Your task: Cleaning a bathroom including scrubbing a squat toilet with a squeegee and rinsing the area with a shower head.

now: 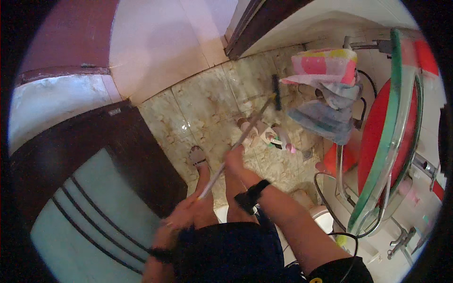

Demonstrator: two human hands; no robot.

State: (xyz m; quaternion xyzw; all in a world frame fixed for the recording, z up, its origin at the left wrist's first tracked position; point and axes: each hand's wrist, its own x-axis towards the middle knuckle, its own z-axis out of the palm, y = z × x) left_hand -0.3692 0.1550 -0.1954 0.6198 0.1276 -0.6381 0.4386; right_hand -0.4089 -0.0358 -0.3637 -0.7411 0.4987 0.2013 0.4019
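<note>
A long pale pole (246, 134) with a narrow black head (276, 92) slants away from me over the tiled floor. Whether the head is a brush or a squeegee, I cannot tell. My right hand (234, 159), with a black band at the wrist, is closed round the middle of the pole. Lower down, near the pole's close end, my left hand (181, 214) is closed on it too, a little blurred. The head lies farthest from me, left of the hanging towels (325, 70). Several light slippers (269, 134) stand on the floor beside the pole.
To my left a dark-framed door (155, 155) with a frosted panel (94, 207) stands ajar. A glass shelf (394, 118) juts out on the right, with a red basin (373, 151) behind it. A tap (401, 243) and a dark hose (321, 198) are at lower right.
</note>
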